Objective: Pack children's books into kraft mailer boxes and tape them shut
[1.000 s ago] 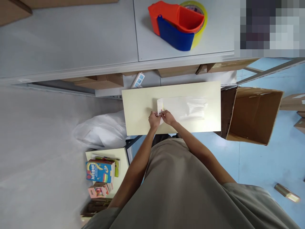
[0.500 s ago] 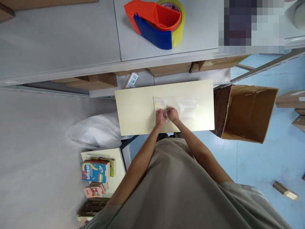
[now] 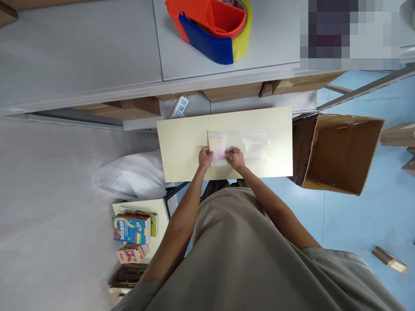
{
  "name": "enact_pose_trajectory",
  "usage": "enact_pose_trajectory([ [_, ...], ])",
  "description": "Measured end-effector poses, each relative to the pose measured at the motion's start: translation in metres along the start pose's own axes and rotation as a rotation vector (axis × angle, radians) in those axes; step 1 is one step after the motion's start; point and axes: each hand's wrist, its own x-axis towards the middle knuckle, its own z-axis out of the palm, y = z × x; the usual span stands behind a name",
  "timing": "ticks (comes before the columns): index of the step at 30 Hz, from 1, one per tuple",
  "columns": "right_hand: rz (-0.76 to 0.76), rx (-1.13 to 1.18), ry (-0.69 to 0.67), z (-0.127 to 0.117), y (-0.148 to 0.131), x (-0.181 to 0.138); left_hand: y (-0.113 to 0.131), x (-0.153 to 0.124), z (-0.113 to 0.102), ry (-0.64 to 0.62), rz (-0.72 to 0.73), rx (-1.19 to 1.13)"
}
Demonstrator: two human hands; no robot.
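Note:
On a small cream table [image 3: 184,142] lies a clear plastic bag [image 3: 254,142] with a pale flat item [image 3: 217,144] in its left end. My left hand [image 3: 205,158] grips the left near edge of that end, fingers curled. Close on the right, my right hand [image 3: 236,157] presses on the bag beside the pale item, fingers bent onto it.
An open cardboard box [image 3: 343,151] lies on its side right of the table. A red and blue tape dispenser [image 3: 210,26] sits on the grey bench above. A white bag [image 3: 132,175] and stacked books [image 3: 131,231] are at lower left. Blue floor at right.
My hands have drawn apart, the left moving to the bag's left edge. The flap that stood up a second ago now lies flat.

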Motion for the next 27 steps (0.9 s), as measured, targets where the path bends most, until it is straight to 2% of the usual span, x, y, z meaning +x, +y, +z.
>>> enact_pose_trajectory([
  [3, -0.049, -0.015, -0.028, -0.004, -0.003, -0.003, 0.008, -0.009, 0.002, 0.043, 0.033, -0.005],
  [6, -0.04, 0.02, -0.048, -0.014, -0.003, -0.005, 0.02, -0.024, 0.014, 0.035, 0.119, -0.009],
  [13, 0.08, 0.265, 0.132, -0.038, 0.022, -0.021, 0.052, -0.045, 0.075, -0.028, 0.255, 0.018],
  [17, 0.128, 0.286, 0.143, -0.046, 0.039, -0.03, 0.058, -0.051, 0.099, -0.084, 0.315, 0.07],
  [20, 0.147, 0.279, 0.111, -0.047, 0.047, -0.032, 0.054, -0.051, 0.101, -0.092, 0.345, 0.086],
  [22, 0.138, 0.279, 0.088, -0.045, 0.049, -0.031, 0.051, -0.048, 0.095, -0.047, 0.322, 0.077],
  [25, 0.107, 0.245, 0.06, -0.038, 0.048, -0.028, 0.044, -0.04, 0.081, 0.04, 0.236, 0.053],
  [27, 0.075, 0.195, 0.068, -0.032, 0.046, -0.027, 0.04, -0.035, 0.073, 0.008, 0.138, -0.004],
])
